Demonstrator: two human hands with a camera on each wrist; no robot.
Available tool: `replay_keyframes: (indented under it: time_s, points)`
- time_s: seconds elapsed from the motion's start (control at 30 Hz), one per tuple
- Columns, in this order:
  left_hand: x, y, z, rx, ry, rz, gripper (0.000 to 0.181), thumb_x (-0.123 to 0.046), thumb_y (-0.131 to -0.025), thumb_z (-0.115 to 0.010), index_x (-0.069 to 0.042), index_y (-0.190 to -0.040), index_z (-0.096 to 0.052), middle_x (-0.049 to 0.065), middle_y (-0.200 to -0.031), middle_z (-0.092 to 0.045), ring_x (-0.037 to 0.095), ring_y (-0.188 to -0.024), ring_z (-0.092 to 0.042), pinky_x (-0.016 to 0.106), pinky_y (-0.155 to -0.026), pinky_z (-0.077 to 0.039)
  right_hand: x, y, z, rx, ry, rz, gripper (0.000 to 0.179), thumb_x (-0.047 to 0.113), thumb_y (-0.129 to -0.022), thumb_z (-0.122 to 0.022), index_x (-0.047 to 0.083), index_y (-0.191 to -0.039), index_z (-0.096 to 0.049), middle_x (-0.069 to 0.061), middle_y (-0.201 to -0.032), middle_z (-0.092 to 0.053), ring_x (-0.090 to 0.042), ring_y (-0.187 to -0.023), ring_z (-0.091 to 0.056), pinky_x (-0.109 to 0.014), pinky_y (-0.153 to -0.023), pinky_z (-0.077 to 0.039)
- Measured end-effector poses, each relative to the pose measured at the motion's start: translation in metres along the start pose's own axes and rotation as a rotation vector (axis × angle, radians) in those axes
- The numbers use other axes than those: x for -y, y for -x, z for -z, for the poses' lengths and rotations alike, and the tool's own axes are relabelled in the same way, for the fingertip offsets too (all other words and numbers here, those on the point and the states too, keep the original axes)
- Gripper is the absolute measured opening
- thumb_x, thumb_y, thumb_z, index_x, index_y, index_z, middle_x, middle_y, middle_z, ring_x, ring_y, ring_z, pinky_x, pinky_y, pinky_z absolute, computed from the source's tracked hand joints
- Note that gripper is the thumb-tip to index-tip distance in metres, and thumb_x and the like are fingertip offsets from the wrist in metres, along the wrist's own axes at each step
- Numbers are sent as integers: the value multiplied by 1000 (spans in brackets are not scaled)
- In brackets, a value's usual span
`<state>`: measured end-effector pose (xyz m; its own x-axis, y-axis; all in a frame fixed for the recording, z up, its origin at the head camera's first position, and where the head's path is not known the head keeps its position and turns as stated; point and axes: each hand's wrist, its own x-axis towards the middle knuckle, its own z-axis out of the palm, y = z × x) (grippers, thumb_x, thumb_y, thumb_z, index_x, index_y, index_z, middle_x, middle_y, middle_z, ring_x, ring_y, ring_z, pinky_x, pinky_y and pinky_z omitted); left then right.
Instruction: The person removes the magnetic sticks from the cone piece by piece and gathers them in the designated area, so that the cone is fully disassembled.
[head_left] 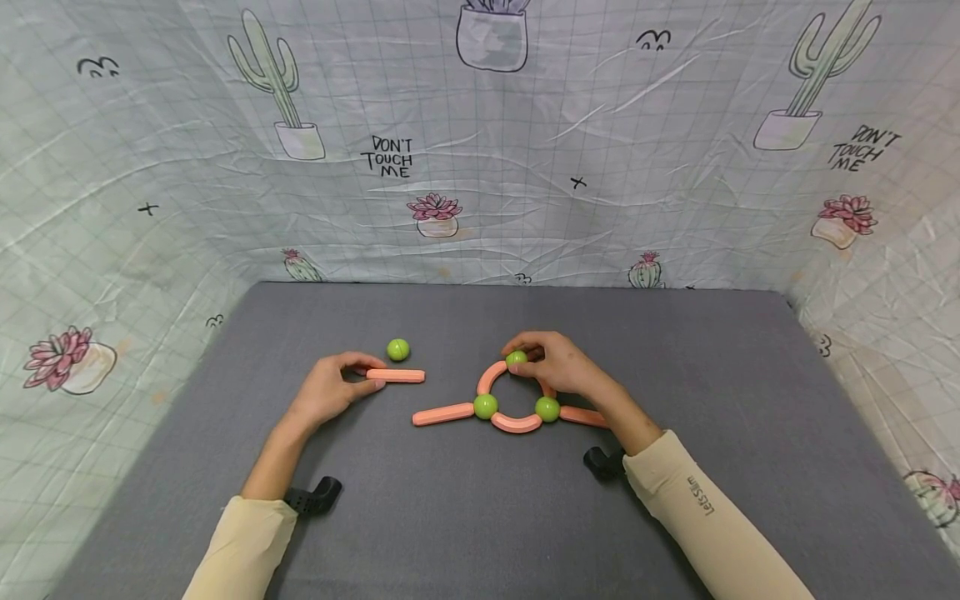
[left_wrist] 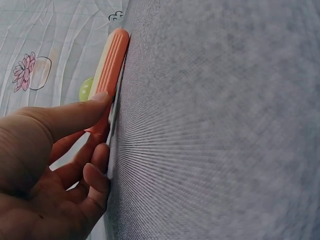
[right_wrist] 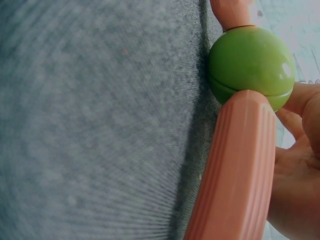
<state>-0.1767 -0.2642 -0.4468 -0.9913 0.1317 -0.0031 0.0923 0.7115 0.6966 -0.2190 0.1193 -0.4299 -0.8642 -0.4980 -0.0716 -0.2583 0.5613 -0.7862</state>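
My left hand (head_left: 330,390) pinches a straight orange ribbed rod (head_left: 401,376) between thumb and fingers, low over the table. Just behind that rod lies a loose green ball (head_left: 398,350). In the head view my right hand (head_left: 564,364) holds the green ball (head_left: 516,357) at the far side of a ring. Curved orange rods (head_left: 516,424) and green balls make up this ring. Straight rods stick out from its left ball (head_left: 486,407) and right ball (head_left: 547,409). The right wrist view shows a ball (right_wrist: 250,65) joined to rods, with my fingers beside it.
A grey table (head_left: 450,517) lies under everything. Pale cloth (head_left: 510,108) printed with cacti hangs behind it and along both sides. Each wrist carries a black device, one showing by the left cuff (head_left: 258,521).
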Motion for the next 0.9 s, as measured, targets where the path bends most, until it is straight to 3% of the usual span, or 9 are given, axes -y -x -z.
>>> replay_keyframes:
  time_s: [0.33,0.6,0.73,0.9]
  points:
    - [-2,0,1,10,6,3,30,-17,-96,-77,-7,-124,-74,18,-123,-72,34,-115,-64,48,-97,-49,1,0,0,8,-6,-4,30,17,-100,-72,13,-130,-72,-10,-132,-69,-29,-119,-67,-45,-101,-55]
    - [-3,-1,1,-23,9,6,26,-13,-93,-79,-11,-119,-77,14,-115,-74,29,-107,-65,43,-94,-48,2,2,0,19,-15,-8,34,16,-99,-72,14,-133,-70,-9,-135,-68,-29,-121,-66,-46,-103,-54]
    - [-3,0,2,-11,7,5,28,-13,-94,-78,-10,-121,-75,15,-117,-73,29,-108,-65,42,-93,-49,4,3,1,24,-10,-12,37,17,-99,-72,13,-135,-68,-10,-137,-67,-31,-123,-65,-48,-103,-54]
    - [-5,2,3,4,16,-2,33,-15,-94,-79,-10,-126,-73,16,-123,-71,33,-115,-63,48,-98,-48,6,6,2,0,11,-10,38,21,-99,-74,13,-135,-68,-11,-136,-66,-32,-124,-64,-49,-103,-53]
